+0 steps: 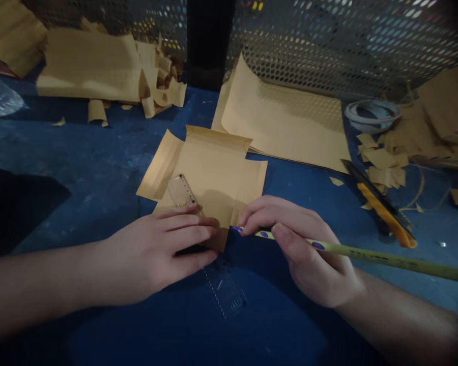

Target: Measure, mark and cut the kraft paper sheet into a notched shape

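A cross-shaped piece of brown paper [209, 168] lies on the blue table with folded flaps at its edges. My left hand [175, 244] rests over a clear plastic ruler [180, 187], fingers stretched out and thumb apart. The ruler lies slantwise across the paper, and its lower end reaches past the near edge over the table. In my right hand [297, 239] is a yellow-green pencil [366, 256] with purple spots, gripped near its left end. That end points toward the paper's lower right corner; my fingers partly cover that corner.
Brown sheets [286, 117] lie behind the paper. At right are a black and orange cutter [385, 213], paper scraps [383, 157] and a roll of tape [372, 114]. More folded paper [91, 63] lies back left, near a clear bottle [2, 96]. A perforated metal panel [328, 46] stands behind.
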A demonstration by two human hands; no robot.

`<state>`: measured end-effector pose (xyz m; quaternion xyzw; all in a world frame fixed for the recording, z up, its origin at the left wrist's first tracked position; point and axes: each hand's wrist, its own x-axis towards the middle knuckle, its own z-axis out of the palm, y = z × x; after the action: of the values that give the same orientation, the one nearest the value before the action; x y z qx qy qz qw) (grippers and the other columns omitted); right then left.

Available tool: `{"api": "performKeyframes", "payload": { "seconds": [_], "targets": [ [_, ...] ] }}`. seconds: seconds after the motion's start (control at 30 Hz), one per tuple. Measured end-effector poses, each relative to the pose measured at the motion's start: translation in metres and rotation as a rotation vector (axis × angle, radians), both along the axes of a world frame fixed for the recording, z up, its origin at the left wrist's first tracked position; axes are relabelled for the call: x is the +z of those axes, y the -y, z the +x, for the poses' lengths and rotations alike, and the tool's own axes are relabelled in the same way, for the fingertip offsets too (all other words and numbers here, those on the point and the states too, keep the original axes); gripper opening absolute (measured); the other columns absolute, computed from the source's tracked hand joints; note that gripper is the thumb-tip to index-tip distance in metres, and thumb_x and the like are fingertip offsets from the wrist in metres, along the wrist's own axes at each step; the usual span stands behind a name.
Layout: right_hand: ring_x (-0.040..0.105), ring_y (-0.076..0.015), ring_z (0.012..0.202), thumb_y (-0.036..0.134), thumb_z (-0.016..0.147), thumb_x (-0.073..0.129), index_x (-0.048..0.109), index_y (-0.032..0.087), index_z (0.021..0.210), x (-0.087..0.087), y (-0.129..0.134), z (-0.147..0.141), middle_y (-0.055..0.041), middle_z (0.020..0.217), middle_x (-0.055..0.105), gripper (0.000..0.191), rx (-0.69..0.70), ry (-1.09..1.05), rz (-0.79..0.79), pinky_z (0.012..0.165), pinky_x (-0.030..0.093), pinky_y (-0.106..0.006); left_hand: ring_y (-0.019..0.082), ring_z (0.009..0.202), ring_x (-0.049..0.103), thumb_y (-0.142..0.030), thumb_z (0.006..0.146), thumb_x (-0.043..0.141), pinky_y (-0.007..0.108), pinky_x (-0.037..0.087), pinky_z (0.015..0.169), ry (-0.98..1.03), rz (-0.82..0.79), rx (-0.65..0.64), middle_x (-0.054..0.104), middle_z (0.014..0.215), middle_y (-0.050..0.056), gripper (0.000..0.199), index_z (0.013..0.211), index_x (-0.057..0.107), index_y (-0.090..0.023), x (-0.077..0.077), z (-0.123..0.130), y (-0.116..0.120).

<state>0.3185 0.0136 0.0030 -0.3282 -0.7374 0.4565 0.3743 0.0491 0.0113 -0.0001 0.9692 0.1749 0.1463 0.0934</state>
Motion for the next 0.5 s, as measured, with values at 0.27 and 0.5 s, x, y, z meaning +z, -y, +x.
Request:
{"api": "performKeyframes", "payload": {
  "seconds": [0.27,0.5],
  "targets": [
    [0.063,-0.0144,0.079,0.002,0.076,0.061,0.065,0.016,0.089,0.0088,0.0047,-0.0085,-0.005,0.086,0.064,0.019,-0.008,0.153,0.132,0.069,0.053,-0.029,0.026,0.129,0.056,-0.013,0.098,0.046,0.047,0.039,0.116,0.012,-0.021,-0.001,0.066,0.126,0.009,0.03,0.119,0.067,-0.019,0.001,0.0028,-0.002],
    [0.061,-0.0125,0.077,0.0,0.068,0.061,0.057,0.018,0.08,0.0073,0.0062,-0.0093,-0.0031,0.085,0.061,0.022,-0.015,0.165,0.123,0.068,0.052,-0.027,0.027,0.131,0.054,-0.013,0.099,0.045,0.049,0.038,0.117,0.001,-0.054,-0.012,0.063,0.13,0.01,0.034,0.127,0.063,-0.018,-0.0023,0.0006,-0.0008]
  ]
}}
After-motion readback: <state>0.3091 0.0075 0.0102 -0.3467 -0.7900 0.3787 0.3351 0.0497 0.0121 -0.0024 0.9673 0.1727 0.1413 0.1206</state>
